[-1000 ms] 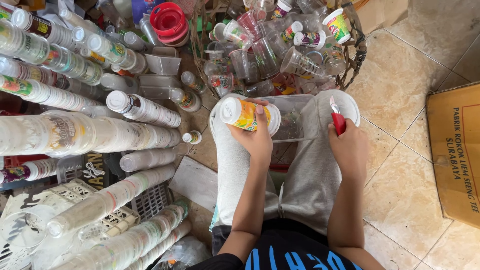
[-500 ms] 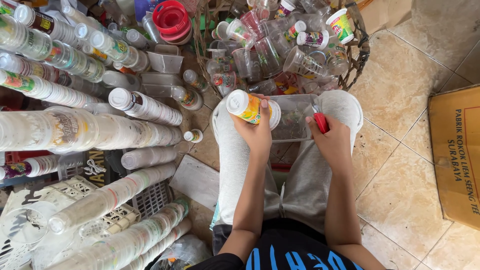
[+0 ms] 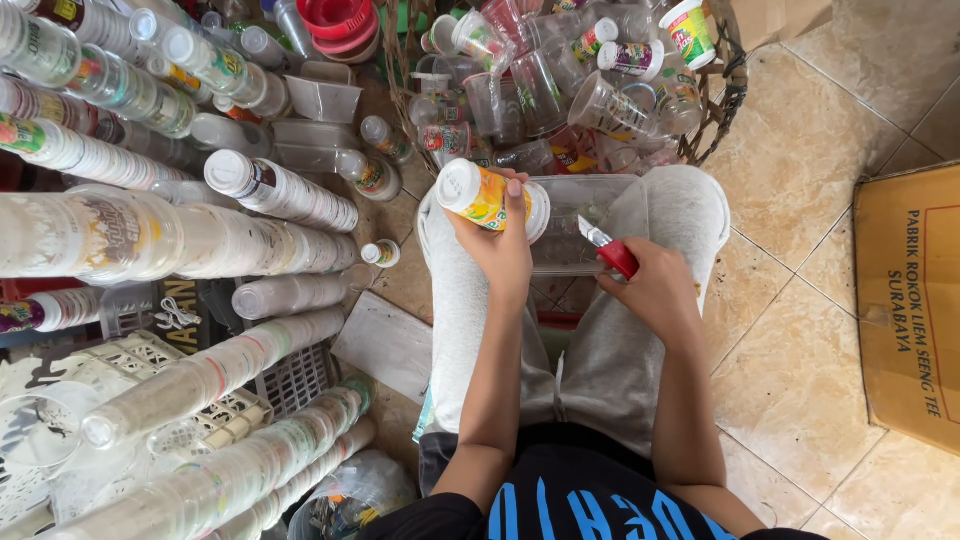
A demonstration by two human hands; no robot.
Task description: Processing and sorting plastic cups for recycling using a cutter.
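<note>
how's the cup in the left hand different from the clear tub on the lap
The cup carries a yellow and orange printed label; the clear tub is bare and see-through. The cup is round and lies on its side, gripped by the left hand; the tub is rectangular and rests open side up across the knees, unheld. The right hand points a red-handled cutter at the tub. Both look like thin plastic.

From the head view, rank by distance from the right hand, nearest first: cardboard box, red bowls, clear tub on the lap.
1. Clear tub, just left of the right hand, by the red-handled cutter.
2. Cardboard box, on the floor to the right.
3. Red bowls, far top left.
</note>
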